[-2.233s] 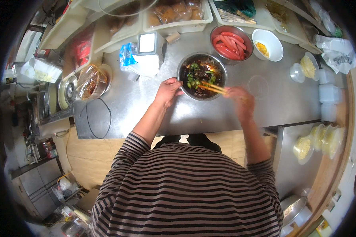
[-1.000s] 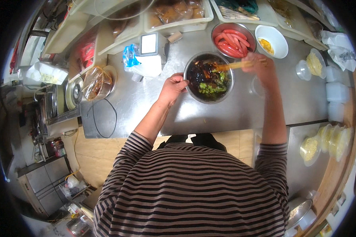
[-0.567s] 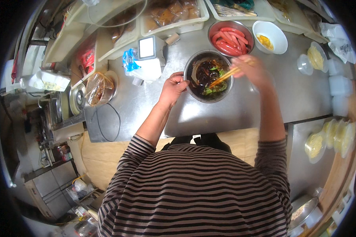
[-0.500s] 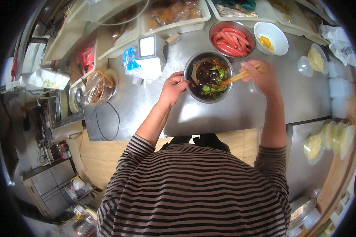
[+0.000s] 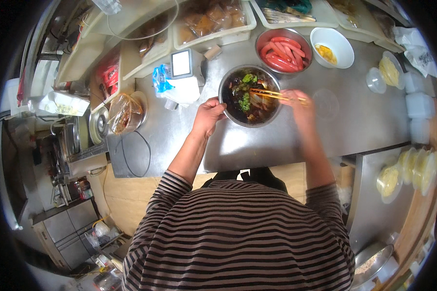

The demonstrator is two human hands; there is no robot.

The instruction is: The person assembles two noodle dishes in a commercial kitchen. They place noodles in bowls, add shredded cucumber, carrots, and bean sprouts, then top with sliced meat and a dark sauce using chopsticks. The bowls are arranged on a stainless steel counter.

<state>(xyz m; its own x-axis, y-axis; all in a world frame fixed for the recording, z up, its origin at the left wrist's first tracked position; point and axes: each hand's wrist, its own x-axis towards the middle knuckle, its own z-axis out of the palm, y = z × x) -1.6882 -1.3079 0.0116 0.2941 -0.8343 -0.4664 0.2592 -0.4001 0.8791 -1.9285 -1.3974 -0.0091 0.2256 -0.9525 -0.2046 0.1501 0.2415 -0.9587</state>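
Observation:
A round metal bowl point(image 5: 225, 110) stands on the steel counter in front of me, with dark sauce, green leaves and other food inside. My left hand point(image 5: 210, 116) grips its left rim, thumb on top. In my right hand point(image 5: 297, 106), at the bowl's right side, is a pair of wooden chopsticks point(image 5: 272, 94); their tips reach into the food near the middle. What the leaves lie on is partly hidden by the dark sauce. Just beyond the bowl, to the right, sits a metal bowl of red sausages point(image 5: 284, 51).
A white bowl point(image 5: 344, 40) with something yellow stands beside the sausages. Plastic trays of packaged food point(image 5: 213, 29) line the back. At left are a small device with a pale screen point(image 5: 181, 63), a bag-covered container point(image 5: 126, 114) and a black cable point(image 5: 126, 162). Noodle-filled containers point(image 5: 389, 72) stand right.
My right hand has moved left and slightly down, bringing the chopsticks from the bowl's right edge to its middle. Leaves and sauce have shifted. The bowl sits slightly farther left, still held by my left hand.

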